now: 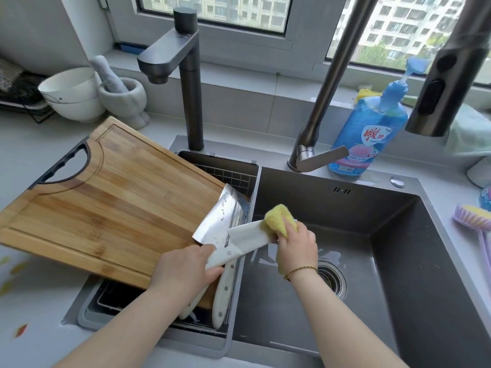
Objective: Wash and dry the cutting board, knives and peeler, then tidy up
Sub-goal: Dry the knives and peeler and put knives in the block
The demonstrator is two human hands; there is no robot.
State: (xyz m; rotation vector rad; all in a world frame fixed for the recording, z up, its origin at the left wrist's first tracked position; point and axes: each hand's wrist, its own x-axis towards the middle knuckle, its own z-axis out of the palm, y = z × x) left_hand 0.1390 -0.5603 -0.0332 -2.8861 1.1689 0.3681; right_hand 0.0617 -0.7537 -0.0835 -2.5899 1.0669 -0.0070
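Note:
My left hand [183, 269] grips the white handle of a white-bladed knife [245, 239] held over the sink's left edge. My right hand [296, 247] presses a yellow sponge [279, 216] against that blade near its tip. A wet steel cleaver [220, 219] with a white handle lies under the knife, leaning on the drain basket [231, 173]. The bamboo cutting board [106, 197] rests tilted across the basket and counter at the left. Another white handle [191, 304] shows below my left wrist. I see no peeler.
The dark sink basin [345, 251] with its drain [330, 278] lies to the right. Two dark faucets [186, 75] and a pull-down sprayer [441, 83] rise behind. A blue detergent bottle [369, 131], white bowls [71, 96], a stone mortar [125, 99] and a purple brush [475, 219] stand around.

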